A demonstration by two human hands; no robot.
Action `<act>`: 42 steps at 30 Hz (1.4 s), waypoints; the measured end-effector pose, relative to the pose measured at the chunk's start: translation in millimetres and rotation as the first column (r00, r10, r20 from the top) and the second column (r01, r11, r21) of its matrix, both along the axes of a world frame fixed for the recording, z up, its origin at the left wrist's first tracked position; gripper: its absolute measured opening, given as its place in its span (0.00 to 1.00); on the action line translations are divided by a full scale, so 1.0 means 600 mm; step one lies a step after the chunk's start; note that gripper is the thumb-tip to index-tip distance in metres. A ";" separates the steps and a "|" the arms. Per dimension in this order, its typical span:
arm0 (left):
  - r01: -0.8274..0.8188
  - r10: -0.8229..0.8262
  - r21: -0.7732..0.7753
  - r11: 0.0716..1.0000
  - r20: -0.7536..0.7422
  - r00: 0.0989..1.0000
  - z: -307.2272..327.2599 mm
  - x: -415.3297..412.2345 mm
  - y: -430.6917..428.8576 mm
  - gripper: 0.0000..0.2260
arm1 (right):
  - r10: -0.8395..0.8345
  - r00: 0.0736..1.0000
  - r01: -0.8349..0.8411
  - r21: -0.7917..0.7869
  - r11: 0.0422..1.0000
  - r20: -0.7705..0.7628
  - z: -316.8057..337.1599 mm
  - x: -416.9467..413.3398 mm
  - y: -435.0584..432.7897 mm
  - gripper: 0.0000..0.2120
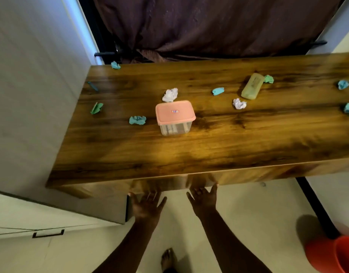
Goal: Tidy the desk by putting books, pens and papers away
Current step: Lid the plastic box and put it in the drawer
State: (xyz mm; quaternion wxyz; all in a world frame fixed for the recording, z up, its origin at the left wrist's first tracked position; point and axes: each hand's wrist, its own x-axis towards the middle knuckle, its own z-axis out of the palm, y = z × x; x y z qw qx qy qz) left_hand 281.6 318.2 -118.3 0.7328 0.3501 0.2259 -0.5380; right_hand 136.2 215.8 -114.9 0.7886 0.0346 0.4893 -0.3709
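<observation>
Two hands: left hand (147, 206) and right hand (204, 201) spread, holding nothing, lower centre, at the desk (189, 154) front edge.
Step, judged: reach in, gather crumpled papers (170, 94) scattered mid-frame.
Advice: pinch each ball lightly, nearest first.
Pen (93, 86): upper left, long axis diagonal, pointing lower right.
Pencil case (250, 86): upper right, tilted.

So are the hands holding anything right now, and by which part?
Nothing is held. The left hand and right hand are open and empty, fingers spread, at the front edge of the desk.
</observation>
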 end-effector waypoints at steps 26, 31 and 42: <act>-0.171 -0.494 0.466 0.868 0.774 -0.396 0.125 -0.193 0.162 0.32 | -0.411 0.324 -0.899 -0.412 0.146 -0.852 0.135 -0.174 0.195 0.23; -0.282 -0.647 0.676 0.681 0.373 -0.665 0.103 -0.168 0.144 0.29 | -0.548 -0.055 -0.998 0.065 0.002 -0.835 0.124 -0.168 0.163 0.30; -0.307 -0.656 0.708 0.636 0.287 -0.698 0.107 -0.207 0.223 0.31 | -0.582 -0.132 -0.972 0.219 -0.082 -0.803 0.120 -0.235 0.229 0.35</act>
